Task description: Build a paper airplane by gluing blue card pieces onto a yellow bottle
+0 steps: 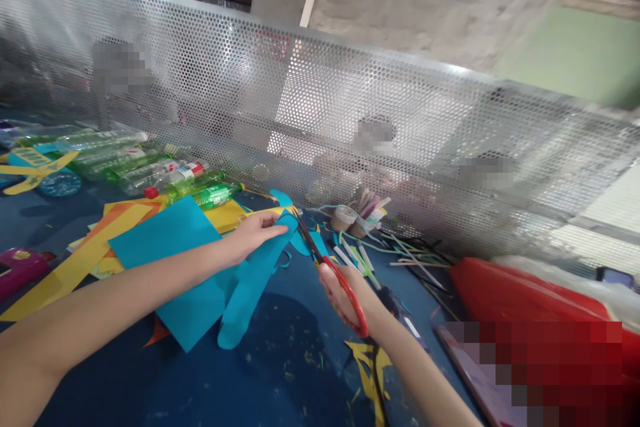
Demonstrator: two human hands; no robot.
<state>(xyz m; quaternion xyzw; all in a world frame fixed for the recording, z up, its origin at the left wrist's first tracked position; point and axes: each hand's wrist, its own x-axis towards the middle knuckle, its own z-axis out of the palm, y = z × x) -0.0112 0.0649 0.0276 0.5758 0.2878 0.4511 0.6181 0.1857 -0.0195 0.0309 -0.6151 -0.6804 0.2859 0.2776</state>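
Perforated metal screen (215, 73) stands along the far side of the blue tabletop (165, 387). We log containers first: clear and green plastic bottles (219, 196) lie at far left, contents too unclear for us to tell. Two small cups (343, 219) sit near the screen, with slender sticks (371, 205) bunched upright or leaning at them; we cannot tell which cup holds which.

Left hand (257, 233): thumb and fingers pinched together on the upper end of a blue paper strip (257, 287), which hangs in front of a larger blue sheet (170, 253). Right hand (345, 290): curled around red-handled scissors (359, 315), blades at the strip's upper end. We cannot tell the blade gap.
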